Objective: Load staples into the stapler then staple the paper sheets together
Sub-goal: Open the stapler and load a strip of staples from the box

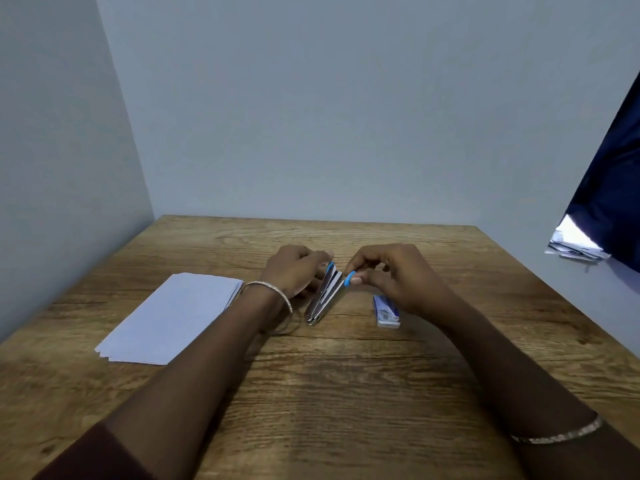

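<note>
From the head view, the left hand point(294, 271) grips one arm of the stapler point(323, 299) mid-bench point(346, 393), and the right hand point(391, 275) pinches its blue-tipped other arm, spreading them in a V. That small pinch could slip, I judge, and the arm snap shut before loading. There is one stapler, one staple box point(387, 311) and one paper stack point(173, 317), its sheets uncountable.

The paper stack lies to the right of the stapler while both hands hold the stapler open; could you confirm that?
Not quite: the head view shows the paper stack left of the stapler, which the left hand and right hand hold open.
</note>
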